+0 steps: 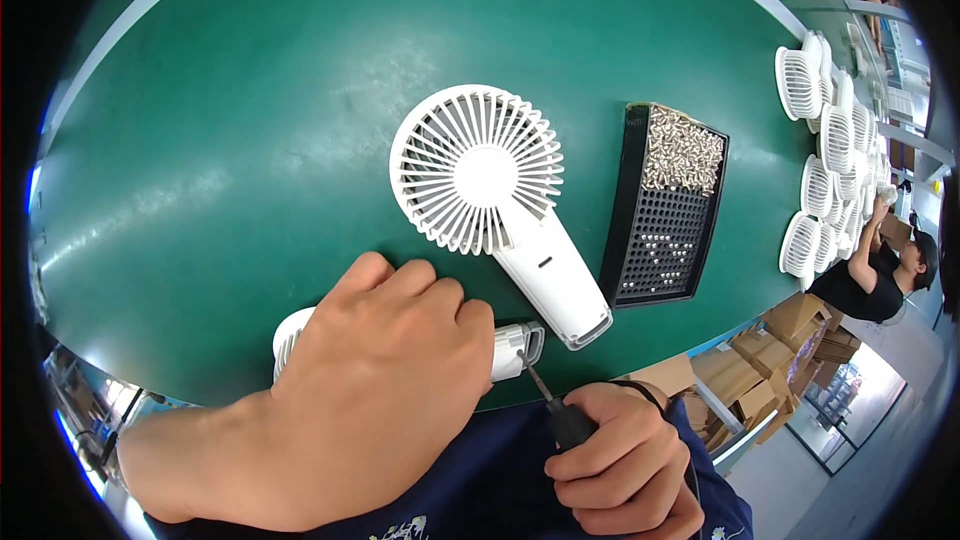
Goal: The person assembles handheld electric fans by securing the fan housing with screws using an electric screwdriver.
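Observation:
My left hand (395, 360) is closed over a white handheld fan (508, 350) at the table's near edge. It covers most of that fan, leaving part of the round grille and the handle's end in sight. My right hand (625, 460) is wrapped around a black-handled screwdriver (571, 424). The screwdriver's thin metal tip meets the handle end of the held fan. Just beyond lies a second white handheld fan (486, 176), grille up, its handle slanting toward me on the right.
Right of the second fan sits a black screw tray (625, 210), heaped with small screws (682, 152) at its far end. Many white fans (838, 155) are piled at the green table's (270, 60) right edge, near another person (868, 275). Cardboard boxes (735, 380) stand below.

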Demonstrator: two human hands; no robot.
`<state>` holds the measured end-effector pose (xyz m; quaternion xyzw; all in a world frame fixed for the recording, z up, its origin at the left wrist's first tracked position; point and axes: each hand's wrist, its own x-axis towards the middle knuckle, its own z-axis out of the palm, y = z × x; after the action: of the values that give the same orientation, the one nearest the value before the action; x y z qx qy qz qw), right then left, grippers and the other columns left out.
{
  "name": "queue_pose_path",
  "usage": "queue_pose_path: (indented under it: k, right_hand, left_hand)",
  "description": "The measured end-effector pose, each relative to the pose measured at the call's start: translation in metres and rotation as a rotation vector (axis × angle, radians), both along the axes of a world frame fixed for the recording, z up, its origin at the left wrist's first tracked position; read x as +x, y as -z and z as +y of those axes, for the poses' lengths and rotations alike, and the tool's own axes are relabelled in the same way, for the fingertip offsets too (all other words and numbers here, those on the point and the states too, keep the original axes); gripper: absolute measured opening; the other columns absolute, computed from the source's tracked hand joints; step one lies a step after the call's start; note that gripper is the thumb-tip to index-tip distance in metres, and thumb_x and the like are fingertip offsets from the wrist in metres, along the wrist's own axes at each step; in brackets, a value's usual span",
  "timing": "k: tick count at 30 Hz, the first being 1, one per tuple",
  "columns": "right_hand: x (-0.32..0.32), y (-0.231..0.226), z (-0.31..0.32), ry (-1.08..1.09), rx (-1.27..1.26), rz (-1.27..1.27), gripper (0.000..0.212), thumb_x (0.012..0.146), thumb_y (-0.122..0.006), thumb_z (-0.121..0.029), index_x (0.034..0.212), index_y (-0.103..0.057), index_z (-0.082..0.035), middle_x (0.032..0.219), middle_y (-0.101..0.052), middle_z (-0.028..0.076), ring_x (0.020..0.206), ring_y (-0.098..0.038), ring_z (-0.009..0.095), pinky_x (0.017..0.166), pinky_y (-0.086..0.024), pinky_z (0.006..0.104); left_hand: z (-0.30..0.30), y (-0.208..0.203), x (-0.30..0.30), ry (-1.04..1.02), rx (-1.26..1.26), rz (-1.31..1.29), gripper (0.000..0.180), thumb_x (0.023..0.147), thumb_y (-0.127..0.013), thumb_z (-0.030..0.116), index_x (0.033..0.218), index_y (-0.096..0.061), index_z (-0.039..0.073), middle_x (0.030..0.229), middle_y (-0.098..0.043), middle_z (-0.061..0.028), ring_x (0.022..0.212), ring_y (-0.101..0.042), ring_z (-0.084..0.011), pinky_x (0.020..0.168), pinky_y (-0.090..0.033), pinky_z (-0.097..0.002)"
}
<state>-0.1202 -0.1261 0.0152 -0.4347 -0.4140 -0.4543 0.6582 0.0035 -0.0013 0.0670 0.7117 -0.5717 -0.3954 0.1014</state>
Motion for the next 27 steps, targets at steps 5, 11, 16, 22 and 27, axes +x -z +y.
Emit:
queue_pose_path:
  k: [5, 11, 16, 22, 27]
  right_hand:
    - [-0.0035, -0.0035, 0.0006, 0.005, 0.035, 0.010, 0.006, 0.089, -0.056, -0.010, 0.087, -0.055, -0.004, 0.063, -0.056, 0.011, 0.044, -0.052, 0.020, 0.039, -0.040, 0.0320]
    - [-0.0041, -0.0025, 0.0016, 0.018, 0.063, 0.020, 0.006, 0.089, -0.057, -0.010, 0.088, -0.055, -0.004, 0.063, -0.056, 0.011, 0.045, -0.053, 0.020, 0.039, -0.040, 0.0311]
    - [-0.0022, -0.0048, -0.0017, -0.032, 0.022, 0.003, 0.006, 0.089, -0.057, -0.009, 0.088, -0.055, -0.004, 0.063, -0.056, 0.011, 0.045, -0.053, 0.020, 0.039, -0.040, 0.0316]
    - [-0.0041, -0.0018, -0.0019, 0.024, 0.036, 0.008, 0.005, 0.089, -0.056, -0.008, 0.087, -0.054, -0.004, 0.062, -0.056, 0.011, 0.043, -0.052, 0.019, 0.038, -0.040, 0.0320]
    - [-0.0038, -0.0029, -0.0017, 0.000, 0.104, 0.005, 0.005, 0.089, -0.056, -0.008, 0.087, -0.054, -0.004, 0.063, -0.056, 0.011, 0.044, -0.052, 0.019, 0.039, -0.041, 0.0319]
  left_hand:
    - [0.0003, 0.0011, 0.0000, -0.117, 0.007, 0.132, 0.025, 0.077, -0.077, 0.018, 0.089, -0.058, 0.007, 0.082, -0.055, -0.0056, 0.084, -0.053, -0.0240, 0.079, -0.037, -0.0360]
    - [0.0014, 0.0034, -0.0047, -0.141, -0.003, 0.141, 0.024, 0.078, -0.076, 0.018, 0.089, -0.057, 0.008, 0.082, -0.055, -0.0056, 0.084, -0.053, -0.0242, 0.080, -0.035, -0.0361]
    - [-0.0005, 0.0019, -0.0025, -0.145, -0.008, 0.172, 0.023, 0.079, -0.075, 0.017, 0.089, -0.058, 0.007, 0.082, -0.055, -0.0058, 0.084, -0.053, -0.0245, 0.080, -0.036, -0.0363]
    - [-0.0074, 0.0009, 0.0004, -0.032, 0.052, 0.165, 0.022, 0.080, -0.074, 0.018, 0.090, -0.058, 0.006, 0.086, -0.056, -0.0066, 0.089, -0.052, -0.0245, 0.082, -0.034, -0.0381]
    - [-0.0054, 0.0008, -0.0040, -0.127, 0.072, 0.199, 0.020, 0.080, -0.074, 0.017, 0.089, -0.059, 0.006, 0.086, -0.055, -0.0066, 0.089, -0.051, -0.0238, 0.084, -0.032, -0.0380]
